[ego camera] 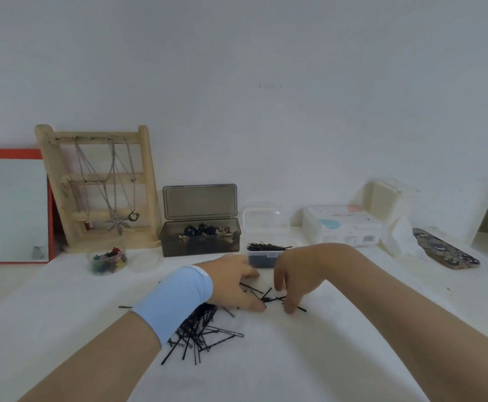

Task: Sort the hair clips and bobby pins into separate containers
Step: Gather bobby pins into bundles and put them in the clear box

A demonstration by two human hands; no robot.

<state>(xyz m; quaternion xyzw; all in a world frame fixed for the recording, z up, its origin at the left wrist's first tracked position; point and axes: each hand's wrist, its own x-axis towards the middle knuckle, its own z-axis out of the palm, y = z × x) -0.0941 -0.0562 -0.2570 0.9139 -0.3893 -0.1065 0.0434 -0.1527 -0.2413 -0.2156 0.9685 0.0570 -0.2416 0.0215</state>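
Both bare hands are down on the white cloth-covered table [353, 329], working at a small scatter of thin black metal bobby pins [266, 297] that lies between them. The left hand [234, 285], with a pale blue wristband [176, 300] on its wrist, lies palm down with fingers bent toward the scatter; its thumb tip touches the cloth beside the pins, but whether it pinches any pin I cannot tell. The right hand [295, 277] hangs over the same scatter with fingers curled downward and loosely apart, fingertips at or just above the pins; no pin is clearly gripped, and I cannot tell if one is held.

Under and just behind the left wrist, nearer the person, lies the main heap of black bobby pins [199, 332], tangled and fanned out on the cloth.

Just beyond the right hand stands a small clear plastic box [263, 256] heaped with black bobby pins, its clear lid upright behind it. Beyond the left hand stands a smoky grey translucent box [200, 239] with its hinged lid raised, holding dark hair clips. Further left of the left hand sits a small round clear tub [108, 261] of multicoloured mini claw clips.

At the back left stand a wooden jewellery rack [97, 184] hung with chains and a red-framed mirror [12, 207].
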